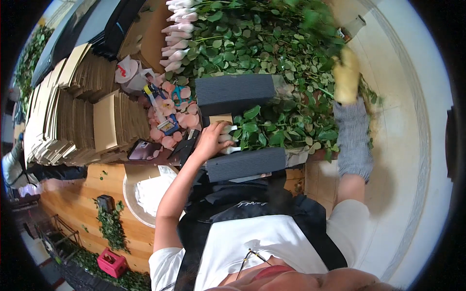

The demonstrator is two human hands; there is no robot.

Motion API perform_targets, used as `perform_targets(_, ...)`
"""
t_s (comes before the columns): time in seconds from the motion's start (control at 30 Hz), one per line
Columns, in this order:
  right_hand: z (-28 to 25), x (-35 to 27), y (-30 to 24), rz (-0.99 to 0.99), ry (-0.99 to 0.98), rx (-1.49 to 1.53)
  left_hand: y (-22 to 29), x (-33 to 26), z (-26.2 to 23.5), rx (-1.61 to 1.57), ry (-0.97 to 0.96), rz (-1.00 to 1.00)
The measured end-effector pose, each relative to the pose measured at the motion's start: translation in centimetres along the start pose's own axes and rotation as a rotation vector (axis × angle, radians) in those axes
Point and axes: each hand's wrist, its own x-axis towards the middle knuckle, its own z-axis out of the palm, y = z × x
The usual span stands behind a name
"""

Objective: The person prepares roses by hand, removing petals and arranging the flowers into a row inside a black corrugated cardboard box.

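My bare left hand lies over several white-sleeved flower heads, its fingers bent around them. Their leafy stems run right between two dark grey ribbed pads. A small piece of brown cardboard stands just beyond that hand. On the right, my right hand wears a yellow glove below a grey knit sleeve. It is closed at the edge of the foliage, beside the stem ends; what it grips is hidden. Leaves above it are smeared by motion.
A large leafy pile with pale pink sleeved heads fills the back. Stacked cardboard, pink petals, teal scissors and a phone lie left. A white-lined bin stands below; a glass container is at far right.
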Motion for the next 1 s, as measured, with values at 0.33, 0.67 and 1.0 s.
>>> perform_targets(0.33, -4.3, 0.6, -4.2, 0.48, -0.116, 0.82, 0.2, -0.4, 0.1, 0.009, 0.014, -0.056)
perform_targets(0.67, 2.8, 15.8, -4.4, -0.542, 0.205, -0.085, -0.1, 0.2, 0.4, -0.022, 0.011, -0.016)
perform_targets(1.0, 8.0, -1.2, -8.8, -0.175, -1.046, 0.134, 1.1, -0.8, -1.1, 0.007, -0.028, -0.124)
